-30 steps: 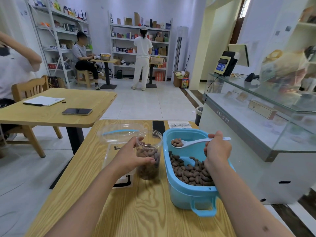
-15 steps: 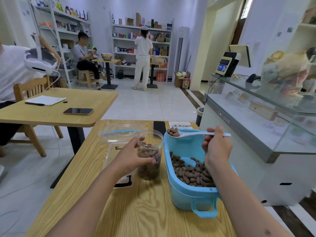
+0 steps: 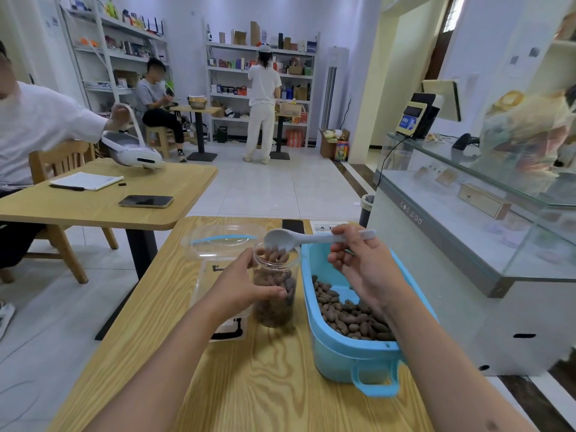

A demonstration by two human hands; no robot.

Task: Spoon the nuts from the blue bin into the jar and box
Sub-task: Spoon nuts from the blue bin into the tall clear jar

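Note:
A clear plastic jar [image 3: 275,294], more than half full of brown nuts, stands on the wooden table [image 3: 268,385]. My left hand [image 3: 241,286] grips its side. My right hand [image 3: 358,266] holds a white spoon [image 3: 307,239] by the handle, its bowl tipped over the jar's mouth with nuts dropping in. The blue bin [image 3: 355,347] stands right of the jar, nuts [image 3: 349,316] covering its near half. A clear box [image 3: 218,241] with a blue strip lies behind and left of the jar.
A black phone [image 3: 293,226] lies at the table's far edge. A glass display counter [image 3: 486,232] runs along the right. Another wooden table [image 3: 103,198] with a phone and notebook stands left, a seated person beside it. Two more people are at the far shelves.
My right hand lifted the loaded spoon out of the bin and carried it left over the jar, then tipped it. My left hand kept hold of the jar.

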